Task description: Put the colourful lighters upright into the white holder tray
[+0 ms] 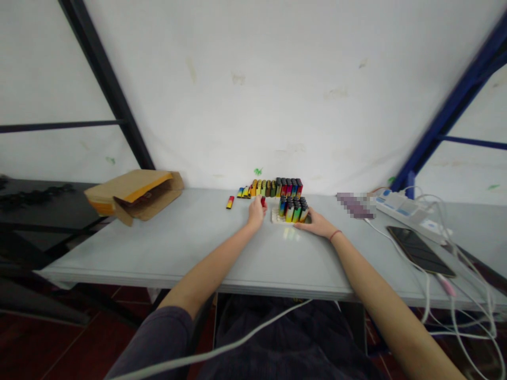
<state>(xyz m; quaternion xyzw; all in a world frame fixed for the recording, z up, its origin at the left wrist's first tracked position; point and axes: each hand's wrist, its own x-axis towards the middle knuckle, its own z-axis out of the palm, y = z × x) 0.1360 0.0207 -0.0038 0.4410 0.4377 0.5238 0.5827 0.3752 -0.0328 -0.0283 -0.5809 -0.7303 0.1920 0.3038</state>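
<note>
My left hand (256, 212) is closed round a small red lighter (263, 201) on the grey table (178, 248). My right hand (317, 224) rests against the near right side of a white tray (276, 216) that holds several colourful upright lighters (293, 209). Behind them, a row of more lighters (277, 187) stands along the wall. One red and yellow lighter (230, 202) lies alone to the left.
An open cardboard box (132, 198) lies on its side at the table's left end. A white power strip (404, 209), a dark phone (420, 250) and several white cables (455, 295) fill the right side.
</note>
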